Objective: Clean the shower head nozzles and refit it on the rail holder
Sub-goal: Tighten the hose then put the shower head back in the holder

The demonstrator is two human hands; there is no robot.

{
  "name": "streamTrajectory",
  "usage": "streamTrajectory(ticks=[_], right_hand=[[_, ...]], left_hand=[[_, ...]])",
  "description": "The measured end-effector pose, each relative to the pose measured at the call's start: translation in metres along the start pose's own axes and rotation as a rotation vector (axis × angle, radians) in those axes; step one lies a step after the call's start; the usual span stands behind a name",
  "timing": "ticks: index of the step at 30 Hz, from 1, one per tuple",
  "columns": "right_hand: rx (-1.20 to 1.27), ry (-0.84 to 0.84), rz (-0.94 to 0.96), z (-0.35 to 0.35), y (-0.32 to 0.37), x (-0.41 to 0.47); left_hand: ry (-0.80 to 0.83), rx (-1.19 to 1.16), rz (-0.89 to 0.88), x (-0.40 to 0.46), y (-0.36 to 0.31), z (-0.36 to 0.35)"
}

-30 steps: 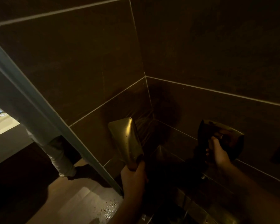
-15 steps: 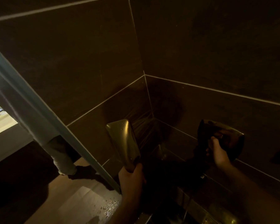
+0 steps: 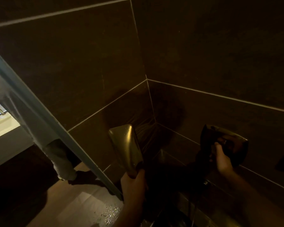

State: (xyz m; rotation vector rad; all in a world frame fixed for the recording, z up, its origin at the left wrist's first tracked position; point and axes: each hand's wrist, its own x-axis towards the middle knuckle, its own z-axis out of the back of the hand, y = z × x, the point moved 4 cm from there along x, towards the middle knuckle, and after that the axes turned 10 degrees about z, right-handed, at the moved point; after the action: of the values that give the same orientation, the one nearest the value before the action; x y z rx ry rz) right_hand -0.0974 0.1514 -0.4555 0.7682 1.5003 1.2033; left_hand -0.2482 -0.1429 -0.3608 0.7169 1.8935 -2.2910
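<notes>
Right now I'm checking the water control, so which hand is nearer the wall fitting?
Right. The right hand rests on the wall fitting; the left hand holds the shower head, apart from it.

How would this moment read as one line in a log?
left hand: grips shower head by its handle, upright | right hand: on wall fitting | nozzle side: unseen | rail holder: unseen
</notes>
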Motion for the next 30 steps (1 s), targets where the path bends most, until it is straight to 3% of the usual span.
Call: streamTrajectory(ticks=[30], right_hand=[[0.055,0.017,-0.088,0.0,-0.002,-0.006]], left_hand=[[0.028,-0.047,0.031,0.013,-0.001,0.012]])
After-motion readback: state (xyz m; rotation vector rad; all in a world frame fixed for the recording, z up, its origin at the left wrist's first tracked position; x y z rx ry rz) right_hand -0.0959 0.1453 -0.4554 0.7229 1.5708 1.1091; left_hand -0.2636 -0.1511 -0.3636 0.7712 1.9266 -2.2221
